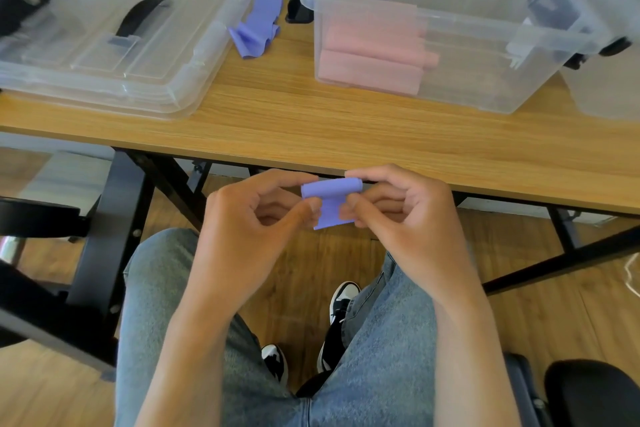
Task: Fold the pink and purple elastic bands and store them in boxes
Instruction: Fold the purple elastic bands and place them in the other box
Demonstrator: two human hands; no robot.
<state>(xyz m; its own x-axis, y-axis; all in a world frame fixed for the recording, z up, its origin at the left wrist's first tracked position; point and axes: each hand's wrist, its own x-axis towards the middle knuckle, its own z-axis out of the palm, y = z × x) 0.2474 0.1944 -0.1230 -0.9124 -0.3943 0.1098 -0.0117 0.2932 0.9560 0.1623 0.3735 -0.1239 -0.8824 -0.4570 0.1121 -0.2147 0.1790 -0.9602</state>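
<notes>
— Purple elastic band (330, 201), thin and smooth, is up in front of me, just below the near edge of the wooden table (311, 121). What can you make out?

— Its top is rolled into a small tube; a flat tail hangs below. How are you holding it?

— My left hand (256, 215) pinches the left side, thumb against fingers. My right hand (391, 211) pinches the right side, index finger curled over the roll. My fingers cover both side edges of the band.

— And on the table?

— A crumpled purple band (258, 28) lies loose, wavy at its edges, between a clear plastic lid (114, 45) with a black handle and a clear plastic box (450, 28).

— Inside the box?

— Folded pink bands (372, 52), stacked flat, hazy through the frosted wall. Another clear container (609, 87) is cut off at the right edge, and something dark behind the box is too blurred to name.

— Below you?

— Blue jeans (388, 340), black-and-white sneakers (337, 319), wood floor.
</notes>
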